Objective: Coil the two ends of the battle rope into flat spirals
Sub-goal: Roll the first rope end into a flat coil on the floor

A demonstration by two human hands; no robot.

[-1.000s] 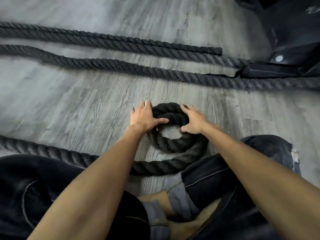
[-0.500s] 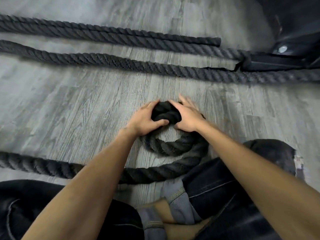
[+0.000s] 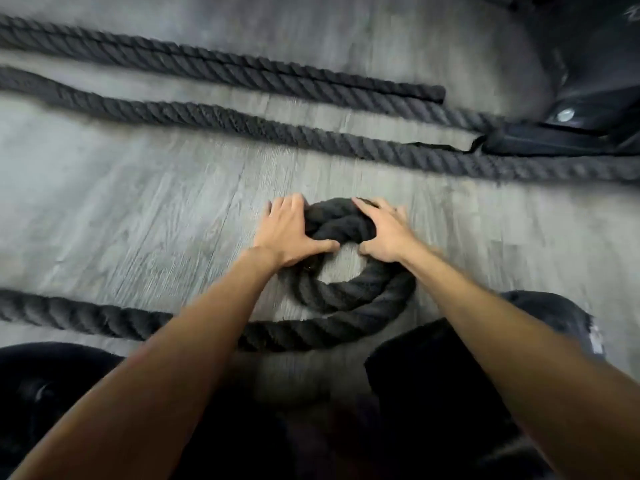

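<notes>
A thick black battle rope lies on the grey wood floor. One end is curled into a small coil point(image 3: 341, 292) right in front of my knees, with a gap of floor in its middle. My left hand point(image 3: 289, 233) grips the coil's far left part, thumb inside the ring. My right hand point(image 3: 382, 233) grips the far right part, thumb also inside. From the coil the rope's tail point(image 3: 86, 315) runs off to the left. Farther away the other rope end point(image 3: 429, 93) lies straight.
Two more straight rope runs point(image 3: 242, 123) cross the floor beyond the coil toward a black strap anchor point(image 3: 540, 145) on dark equipment at the upper right. My knees in dark jeans point(image 3: 433, 375) fill the bottom of the view.
Both hands shifted around the far side of the coil, squeezing it tighter half a second ago and now spreading slightly apart again. The ring stays about the same size.
</notes>
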